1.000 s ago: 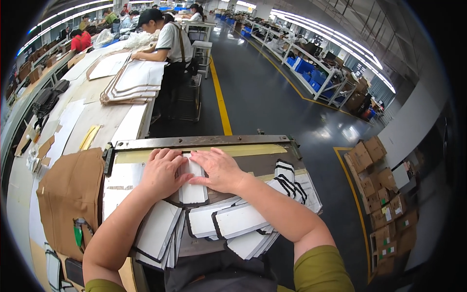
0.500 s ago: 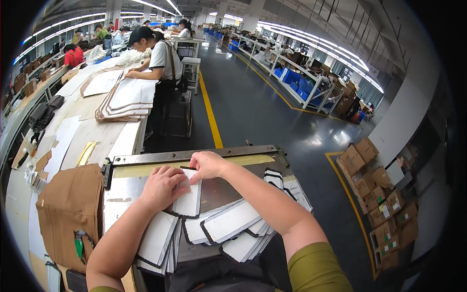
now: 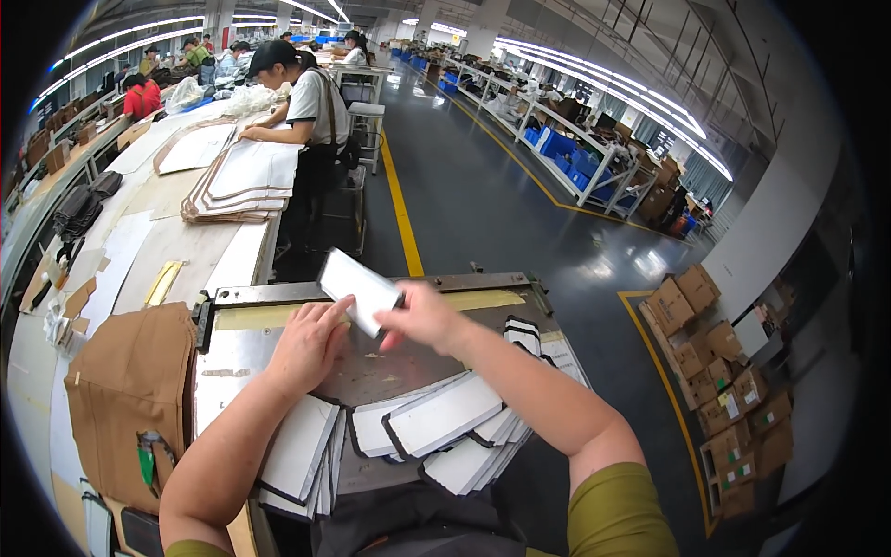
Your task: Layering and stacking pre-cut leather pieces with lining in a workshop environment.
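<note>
Raised above the metal worktop (image 3: 371,371) is a white rectangular panel with black edging (image 3: 360,286), tilted. My right hand (image 3: 425,320) pinches it at its right end, slightly blurred. My left hand (image 3: 308,345) has its fingers stretched out, the fingertips at the panel's lower left edge. Below my left hand lies a fanned stack of similar white panels (image 3: 299,447). More black-edged panels (image 3: 445,415) are spread in an overlapping row under my right forearm, with a few smaller ones (image 3: 522,336) at the right edge.
A metal bar (image 3: 260,294) borders the worktop's far side. Brown fabric pieces (image 3: 130,399) lie at the left. Ahead, a person (image 3: 316,116) works at a long table with stacked white sheets (image 3: 251,176). Cardboard boxes (image 3: 733,399) stand on the floor at the right.
The panel, upright over the worktop before, has been lifted and turned, its far end swinging up to the left. My right hand has shifted right with it; my left fingers have straightened.
</note>
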`<state>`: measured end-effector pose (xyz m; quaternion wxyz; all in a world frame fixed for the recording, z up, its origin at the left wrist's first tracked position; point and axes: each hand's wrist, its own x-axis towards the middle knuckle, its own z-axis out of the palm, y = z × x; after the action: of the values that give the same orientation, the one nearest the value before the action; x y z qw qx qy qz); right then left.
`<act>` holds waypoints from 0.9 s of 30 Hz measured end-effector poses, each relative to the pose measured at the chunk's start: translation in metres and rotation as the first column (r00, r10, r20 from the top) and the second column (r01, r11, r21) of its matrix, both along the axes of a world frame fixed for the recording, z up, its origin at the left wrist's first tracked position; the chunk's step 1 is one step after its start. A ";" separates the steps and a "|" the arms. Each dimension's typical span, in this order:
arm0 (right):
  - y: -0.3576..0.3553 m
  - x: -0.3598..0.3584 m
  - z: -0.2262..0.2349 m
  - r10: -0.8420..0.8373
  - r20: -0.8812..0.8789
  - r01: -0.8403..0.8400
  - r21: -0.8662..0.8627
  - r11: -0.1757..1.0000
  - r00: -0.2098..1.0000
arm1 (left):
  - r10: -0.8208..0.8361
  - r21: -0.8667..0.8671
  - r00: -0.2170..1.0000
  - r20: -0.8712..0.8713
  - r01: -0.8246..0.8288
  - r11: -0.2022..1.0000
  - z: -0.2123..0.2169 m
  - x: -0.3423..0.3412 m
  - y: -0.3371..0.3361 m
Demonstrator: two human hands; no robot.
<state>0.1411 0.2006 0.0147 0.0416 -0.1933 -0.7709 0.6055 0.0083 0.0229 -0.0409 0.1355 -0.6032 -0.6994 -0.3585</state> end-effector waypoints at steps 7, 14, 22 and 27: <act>-0.018 0.019 -0.006 0.260 0.267 -0.220 -0.169 0.961 0.928 | 0.024 -0.303 0.995 -0.101 -0.054 0.951 -0.002 0.006 -0.002; 0.002 -0.010 -0.019 0.140 -0.102 0.004 0.820 0.573 0.985 | -0.108 -0.274 0.991 0.073 0.124 0.954 -0.014 -0.008 -0.003; 0.000 0.003 -0.051 0.373 -0.041 -0.116 0.914 0.389 0.927 | -0.001 -0.381 0.999 0.044 0.018 0.924 0.009 -0.002 -0.007; -0.005 0.001 -0.053 0.361 -0.066 -0.112 0.887 0.449 0.930 | 0.071 -0.416 0.995 -0.075 -0.096 0.904 0.001 -0.001 -0.013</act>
<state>0.1425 0.1954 -0.0382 0.1431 0.0413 -0.9775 0.1496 0.0076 0.0096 -0.0403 0.0385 -0.5978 -0.7810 -0.1763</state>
